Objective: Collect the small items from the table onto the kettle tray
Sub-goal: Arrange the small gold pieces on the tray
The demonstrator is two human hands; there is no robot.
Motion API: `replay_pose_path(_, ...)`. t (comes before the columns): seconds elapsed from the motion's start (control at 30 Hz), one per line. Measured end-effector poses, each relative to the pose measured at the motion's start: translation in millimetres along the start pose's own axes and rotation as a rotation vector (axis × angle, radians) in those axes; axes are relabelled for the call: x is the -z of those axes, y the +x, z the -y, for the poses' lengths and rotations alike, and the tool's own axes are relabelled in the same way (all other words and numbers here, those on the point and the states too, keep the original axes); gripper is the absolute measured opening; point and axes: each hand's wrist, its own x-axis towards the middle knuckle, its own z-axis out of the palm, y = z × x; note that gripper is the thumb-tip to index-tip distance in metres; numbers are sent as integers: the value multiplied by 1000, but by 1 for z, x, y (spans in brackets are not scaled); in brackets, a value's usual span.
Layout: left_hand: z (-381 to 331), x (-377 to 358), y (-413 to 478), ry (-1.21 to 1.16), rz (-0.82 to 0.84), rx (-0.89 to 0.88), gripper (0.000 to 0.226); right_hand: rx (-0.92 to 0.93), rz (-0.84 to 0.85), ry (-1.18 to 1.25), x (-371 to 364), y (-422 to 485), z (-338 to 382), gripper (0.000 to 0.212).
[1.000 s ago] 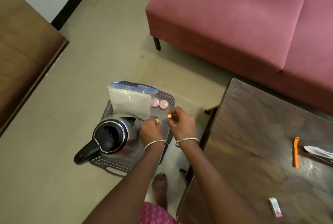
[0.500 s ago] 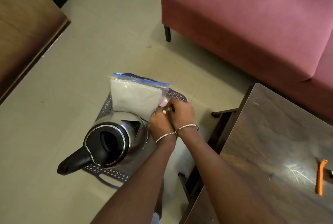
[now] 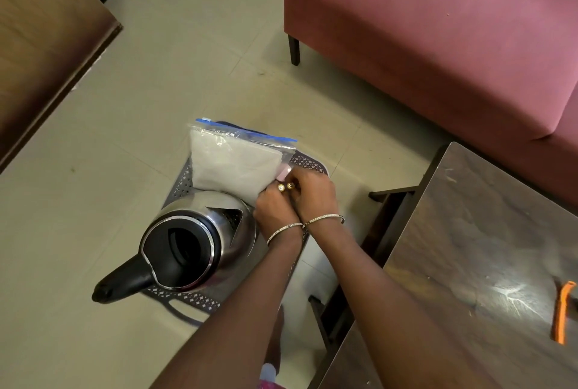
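Observation:
A grey perforated tray [image 3: 309, 161] lies on the floor. On it stand a steel kettle [image 3: 200, 232] with its black handle pointing near-left and a zip bag [image 3: 231, 163] of white powder leaning behind it. A pink item [image 3: 283, 173] peeks out at the bag's right corner. My left hand [image 3: 275, 210] and my right hand [image 3: 316, 194] are pressed together over the tray's right side, fingers curled down at the bag corner and the pink item. What the fingers hold is hidden. An orange item [image 3: 563, 313] lies on the dark table [image 3: 469, 232] at the right.
A pink sofa [image 3: 438, 44] fills the upper right, one leg near the tray. Brown wooden furniture [image 3: 40, 44] stands at the left. The table's edge is close to my right forearm. My foot [image 3: 275, 341] is on the tiled floor below the tray.
Both hands have moved closer together and forward onto the tray's right side, covering the two pink items seen earlier. The view has moved nearer the tray.

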Motion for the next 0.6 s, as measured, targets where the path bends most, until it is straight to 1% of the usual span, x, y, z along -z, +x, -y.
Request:
replay_pose_path(0.2,4,0,-3,-7,-2,-11,26,23,-11,35,0,0,1,10)
replay_pose_path(0.4,8,2,-6,-39,-10,-19,25,31,-8,4,-2,1,2,9)
replay_pose_path(0.53,9,4,-9,-42,-15,-26,24,53,-57,52,2,-1,2,13)
replay_pose_path(0.6,9,5,-10,-28,-13,-30,25,40,-44,58,3,-1,2,13)
